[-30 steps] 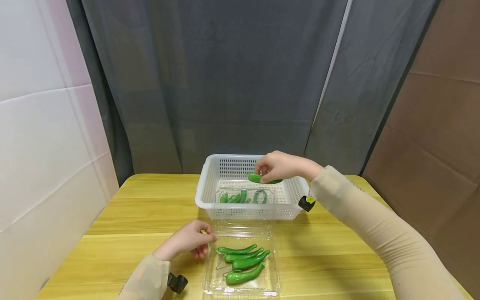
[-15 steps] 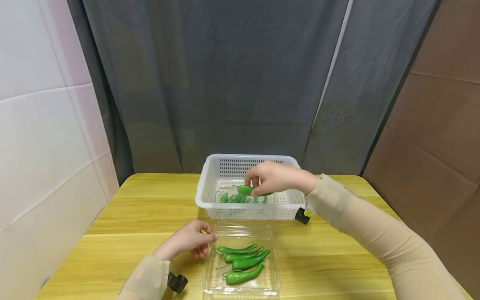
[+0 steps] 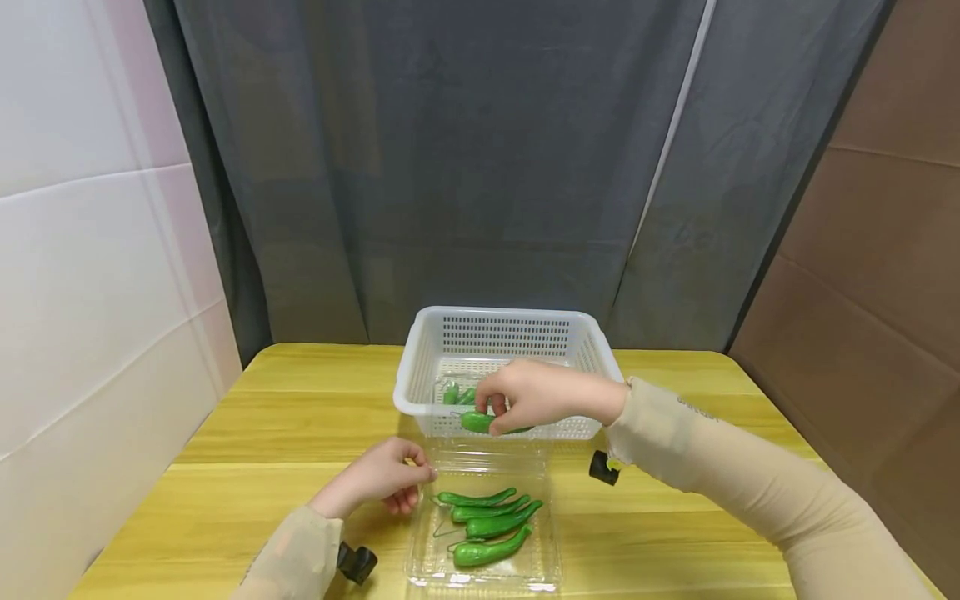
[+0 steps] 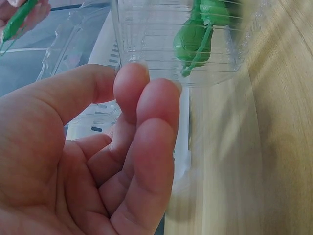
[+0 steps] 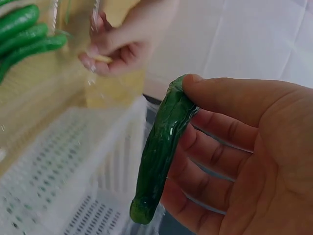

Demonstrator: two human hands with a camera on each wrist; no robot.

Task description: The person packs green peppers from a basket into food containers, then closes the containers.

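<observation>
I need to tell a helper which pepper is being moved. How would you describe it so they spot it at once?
Start at the white basket at the back of the yellow table. At its front rim the right hand holds one green pepper in the air. Unlike the four in the clear tray, it rests on nothing.

A staged recording booth rather than a lived-in room is suggested: a yellow wooden table (image 3: 675, 533) is enclosed by a dark grey fabric curtain (image 3: 450, 167), white foam panels (image 3: 82, 275) on one side and brown cardboard sheets (image 3: 877, 275) on the other (no household furnishings are seen)
</observation>
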